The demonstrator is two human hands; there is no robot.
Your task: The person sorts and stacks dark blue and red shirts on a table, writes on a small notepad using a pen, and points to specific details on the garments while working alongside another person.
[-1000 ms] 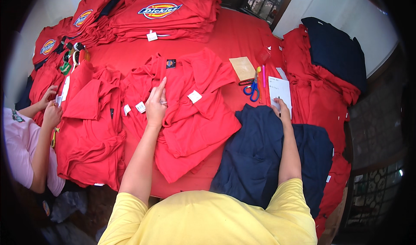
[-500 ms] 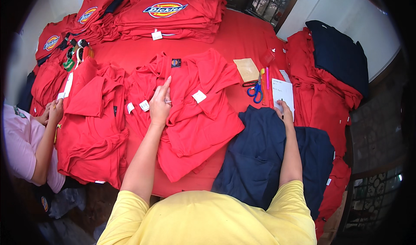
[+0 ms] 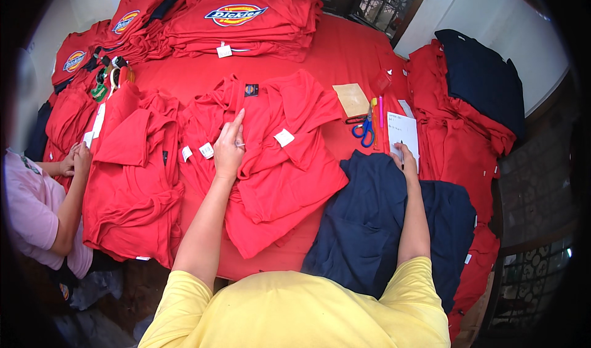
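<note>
Fisheye rim darkens the corners, so the stacks at the far edge bend and their outlines blur. The co-worker (image 3: 37, 212) at the left is cut off by the frame; only a pink sleeve and two clasped hands show. The right hand (image 3: 404, 159) rests on a white sheet of paper (image 3: 403, 134) beside the navy garment (image 3: 381, 225); it seems to grip a dark pen, though the fingers are too small to read surely. The left hand (image 3: 229, 146) lies on the spread red shirt (image 3: 277, 163) in the middle of the table, forefinger stretched toward the collar, the other fingers curled and holding nothing.

A small dark square label (image 3: 251, 90) sits at the shirt's neck, and white rectangular tags (image 3: 284, 137) lie on its cloth. The folded red stack (image 3: 246, 19) at the far side bears an oval emblem in blue, yellow and white, with a white tag at its front edge. Blue-handled scissors (image 3: 364, 129) lie near a tan card (image 3: 351, 99).

Compared with half a second ago, both hands stay in nearly the same places.
</note>
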